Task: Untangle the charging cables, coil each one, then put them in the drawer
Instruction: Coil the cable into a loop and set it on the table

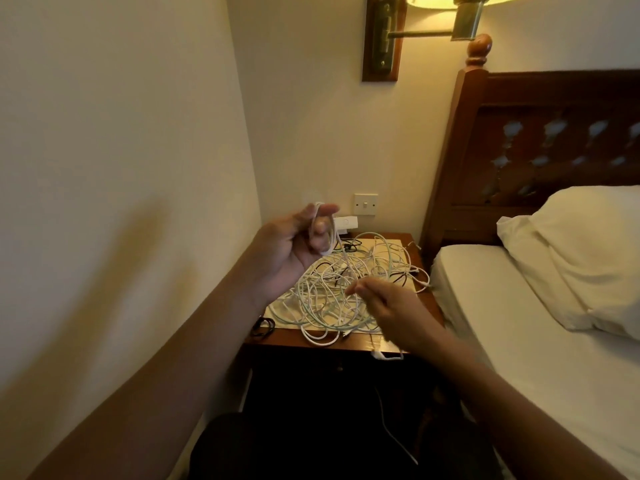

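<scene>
The cables (346, 289) lie in one loose tangle, mostly white and pale green, on the cream mat (393, 245) that covers most of the surface (353, 342). One white cable (331, 237) rises from the tangle to the left hand (291, 247), which is raised above the rear left of the surface; its fingers (320, 211) are curled round a loop of that cable. The right hand (391, 310) hovers over the front right of the tangle with fingers curled and thumb and forefinger tips close together; whether they pinch a strand cannot be told. A black cable (263, 327) lies coiled at the front left corner, just beside the mat. A white strand (391, 434) hangs down over the front edge. A white adapter (344, 224) and a switch (365, 204) sit on the rear wall. The bed (519, 323) stands just right of the surface.
</scene>
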A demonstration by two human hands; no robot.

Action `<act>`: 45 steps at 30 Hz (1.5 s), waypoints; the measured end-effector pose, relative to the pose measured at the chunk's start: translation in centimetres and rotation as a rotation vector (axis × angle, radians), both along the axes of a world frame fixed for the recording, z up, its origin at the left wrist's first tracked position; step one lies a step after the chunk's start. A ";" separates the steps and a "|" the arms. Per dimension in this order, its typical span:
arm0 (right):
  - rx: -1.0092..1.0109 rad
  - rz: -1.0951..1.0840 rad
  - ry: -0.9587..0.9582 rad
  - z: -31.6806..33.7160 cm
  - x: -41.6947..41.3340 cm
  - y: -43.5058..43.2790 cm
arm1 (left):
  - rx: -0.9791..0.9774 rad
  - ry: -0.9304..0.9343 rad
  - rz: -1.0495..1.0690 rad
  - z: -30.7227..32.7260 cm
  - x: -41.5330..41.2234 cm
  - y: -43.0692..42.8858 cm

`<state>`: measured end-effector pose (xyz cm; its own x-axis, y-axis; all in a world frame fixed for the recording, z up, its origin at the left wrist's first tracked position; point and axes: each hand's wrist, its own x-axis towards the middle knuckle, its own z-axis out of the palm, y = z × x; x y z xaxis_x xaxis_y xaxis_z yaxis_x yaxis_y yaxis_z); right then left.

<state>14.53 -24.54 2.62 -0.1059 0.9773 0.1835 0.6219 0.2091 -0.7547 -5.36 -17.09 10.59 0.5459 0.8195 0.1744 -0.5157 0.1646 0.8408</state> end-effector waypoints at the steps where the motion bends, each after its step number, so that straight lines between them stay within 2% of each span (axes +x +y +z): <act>1: 0.005 0.036 -0.044 -0.3 -1.1 -0.5 | 0.036 0.022 0.050 0.0 0.6 0.3; 3: 0.029 0.120 -0.146 0.0 -3.1 -1.5 | 0.193 0.196 0.208 -0.3 1.5 0.9; 6: 0.054 0.156 -0.267 2.0 -3.9 -1.9 | 0.582 0.666 0.359 -1.4 1.8 1.3; 8: 0.102 0.131 -0.303 4.2 -3.3 -1.9 | 0.745 0.905 0.268 -1.9 1.0 1.4; 11: 0.181 0.068 -0.341 6.6 -0.7 -0.6 | 0.780 1.052 -0.003 -2.0 -0.7 1.5; 13: 0.172 0.043 -0.327 6.9 1.4 0.9 | 0.668 1.018 -0.131 -1.8 -1.8 1.2; 17: 0.046 0.010 -0.235 4.8 5.0 2.9 | 0.442 0.765 -0.194 -1.3 -4.2 1.0; 20: 0.018 -0.045 -0.188 2.8 6.7 3.1 | 0.316 0.586 -0.122 -1.7 -5.8 1.5; 25: -0.025 -0.039 -0.012 1.4 6.2 2.0 | 0.132 0.401 0.075 -3.3 -6.2 3.5; 27: -0.025 0.002 0.085 2.4 5.6 1.1 | 0.124 0.469 0.194 -4.4 -6.2 4.4; 29: -0.024 0.088 0.219 3.6 5.2 0.3 | 0.220 0.699 0.284 -6.0 -6.3 4.8; 31: -0.023 0.166 0.374 4.5 4.9 -0.1 | 0.296 0.854 0.230 -7.3 -6.0 4.6; 34: -0.016 0.095 0.572 4.7 5.9 0.5 | 0.185 0.789 0.133 -7.0 -5.5 4.0; 36: -0.016 -0.023 0.499 3.6 7.3 1.0 | 0.109 0.657 0.045 -5.9 -5.4 3.5; 40: -0.131 -0.056 0.128 0.7 8.2 1.5 | 0.070 0.469 -0.032 -4.0 -4.9 2.6; 42: -0.181 -0.024 0.058 0.2 7.4 1.6 | 0.058 0.433 -0.037 -3.1 -4.1 2.0; 45: -0.165 0.014 0.064 1.2 5.6 1.8 | 0.049 0.449 -0.034 -2.1 -2.6 1.0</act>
